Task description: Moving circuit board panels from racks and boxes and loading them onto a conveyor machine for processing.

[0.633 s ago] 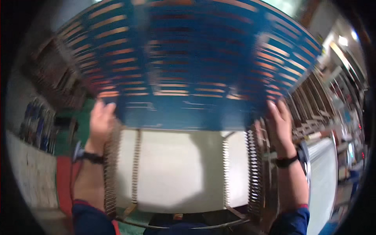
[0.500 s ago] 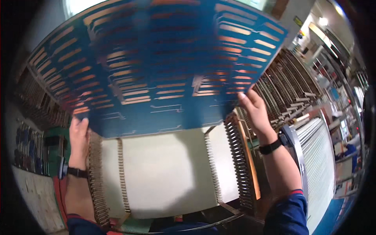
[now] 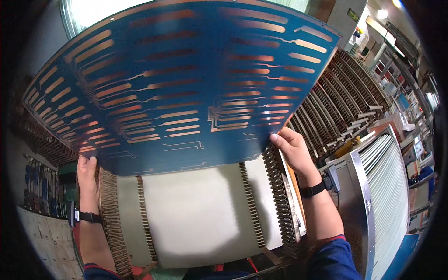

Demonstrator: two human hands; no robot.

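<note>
A large blue circuit board panel [image 3: 186, 158] with rows of copper-coloured pads and traces fills the upper part of the view. It is held up and tilted, its lower edge nearest me. My left hand [image 3: 87, 172] pinches its lower left edge, thumb on the face towards me. On the lower right edge my right hand [image 3: 293, 147] has the same kind of grip, with the fingers partly hidden behind the board. Just below the panel is a rack with coiled wire rows [image 3: 280, 200], and a pale flat sheet [image 3: 196, 214] shows between them.
Slotted racks [image 3: 347, 98] stand at the right, and part of another is at the far left. A metal-framed rack of thin pale sheets [image 3: 385, 186] stands beside my right forearm. A bright window [image 3: 107, 16] lies behind the panel. Another person in blue [image 3: 422, 175] is far right.
The panel and both hands have shifted down and a little to the left in the view. Both hands have kept hold of it. The view itself has also moved slightly.
</note>
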